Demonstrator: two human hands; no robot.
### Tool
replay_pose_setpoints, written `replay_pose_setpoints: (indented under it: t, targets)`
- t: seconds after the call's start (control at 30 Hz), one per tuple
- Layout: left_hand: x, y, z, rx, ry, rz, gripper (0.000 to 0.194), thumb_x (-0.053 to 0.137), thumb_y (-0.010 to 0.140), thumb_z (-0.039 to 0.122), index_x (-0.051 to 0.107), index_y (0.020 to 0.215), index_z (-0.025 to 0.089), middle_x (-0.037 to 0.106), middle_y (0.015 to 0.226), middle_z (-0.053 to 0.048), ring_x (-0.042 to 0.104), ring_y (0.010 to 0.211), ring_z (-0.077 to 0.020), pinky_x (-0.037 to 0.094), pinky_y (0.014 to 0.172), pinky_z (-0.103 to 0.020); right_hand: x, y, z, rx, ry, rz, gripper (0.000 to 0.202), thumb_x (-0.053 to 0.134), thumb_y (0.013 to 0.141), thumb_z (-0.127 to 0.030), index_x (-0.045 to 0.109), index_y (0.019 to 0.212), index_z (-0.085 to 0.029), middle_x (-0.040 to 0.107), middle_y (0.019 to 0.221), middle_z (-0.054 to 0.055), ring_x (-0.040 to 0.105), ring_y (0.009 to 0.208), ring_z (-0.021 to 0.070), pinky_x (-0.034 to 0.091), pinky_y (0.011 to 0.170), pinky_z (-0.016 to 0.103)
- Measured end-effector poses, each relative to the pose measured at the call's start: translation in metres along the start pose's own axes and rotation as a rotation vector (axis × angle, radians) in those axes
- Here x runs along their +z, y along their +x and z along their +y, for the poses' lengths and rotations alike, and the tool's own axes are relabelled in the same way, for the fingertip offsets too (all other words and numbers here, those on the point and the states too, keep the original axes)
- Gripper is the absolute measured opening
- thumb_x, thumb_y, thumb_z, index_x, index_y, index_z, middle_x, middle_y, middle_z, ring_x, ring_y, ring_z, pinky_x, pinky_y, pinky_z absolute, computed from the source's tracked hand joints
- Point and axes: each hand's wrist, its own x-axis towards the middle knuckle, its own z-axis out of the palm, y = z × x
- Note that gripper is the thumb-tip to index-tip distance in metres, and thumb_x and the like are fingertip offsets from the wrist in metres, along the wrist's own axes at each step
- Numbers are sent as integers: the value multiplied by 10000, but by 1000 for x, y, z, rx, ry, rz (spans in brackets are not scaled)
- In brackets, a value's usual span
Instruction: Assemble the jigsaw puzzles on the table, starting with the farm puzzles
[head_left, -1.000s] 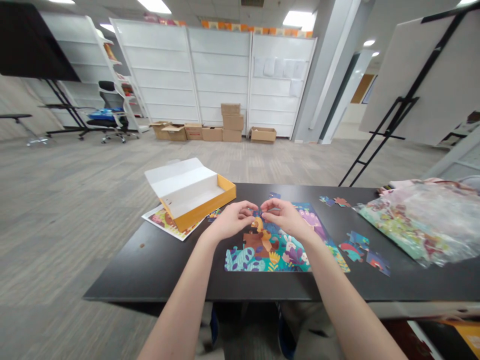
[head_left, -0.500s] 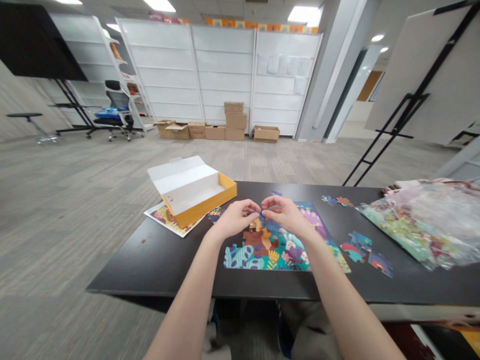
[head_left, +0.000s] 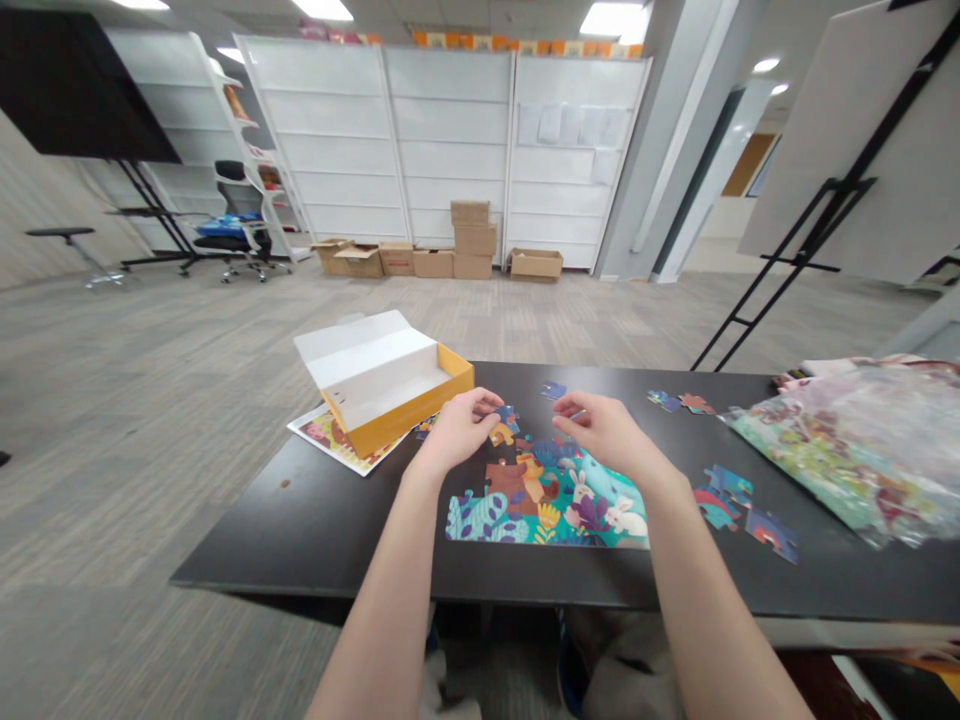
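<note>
My left hand [head_left: 463, 432] pinches a puzzle piece [head_left: 504, 430], dark blue and orange, just above the upper left of the puzzle. Part of that piece is hidden by my fingers. My right hand [head_left: 600, 430] hovers over the puzzle's upper right, thumb and index finger curved and apart, with nothing clearly seen between them. Below both hands lies the partly joined jigsaw puzzle [head_left: 551, 515], showing rabbits, a brown animal and plants. My right hand and forearm cover its right side. A loose blue piece [head_left: 553, 390] rests beyond the puzzle, between my hands.
A yellow open box [head_left: 409, 415] sits at the table's left on a picture sheet [head_left: 322, 440]. Loose puzzle pieces [head_left: 726, 487] lie right of the puzzle, others [head_left: 696, 404] farther back. A clear plastic bag [head_left: 862, 450] occupies the right side of the black table [head_left: 315, 530].
My hands, close together before, have separated. The right one has moved right, and the left slightly left with the puzzle piece, which now shows more clearly.
</note>
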Motion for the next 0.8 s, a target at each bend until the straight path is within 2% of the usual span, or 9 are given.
replay_pose_setpoints:
  t: [0.17,0.37,0.53,0.67,0.8]
  targets:
    - [-8,0,-2,-13,25,-51,170,613,818,168,714,955,171,746,908,-62,718,835,-184,586,793,-314,-6,-4,4,29,-91,-25,73,649,840,-254,692,873,-205,764,835,62,719,701,212,536,622,313]
    - [-14,0,-3,-57,31,-81,206,608,819,194,704,999,169,736,910,-58,712,790,-175,575,736,-296,5,-2,24,-5,-22,-60,83,599,867,-251,668,836,-216,755,759,37,716,685,200,536,660,309]
    - [-13,-1,-2,-48,29,-128,242,599,809,192,695,1029,166,729,887,-51,708,763,-167,567,712,-287,12,-2,20,-29,-178,-20,118,588,870,-224,690,811,-221,748,743,39,697,695,207,489,652,305]
    - [-10,3,-5,11,59,-91,191,620,801,217,708,964,168,751,883,-64,712,820,-185,570,776,-309,15,-3,18,-46,-283,-19,139,584,877,-201,707,814,-221,757,773,42,692,716,207,459,664,299]
    - [-11,6,-6,15,140,-57,198,565,832,227,720,942,174,747,809,-48,683,710,-168,541,675,-278,16,-2,23,-38,-326,-9,158,570,888,-200,713,825,-223,761,787,42,693,733,204,453,673,291]
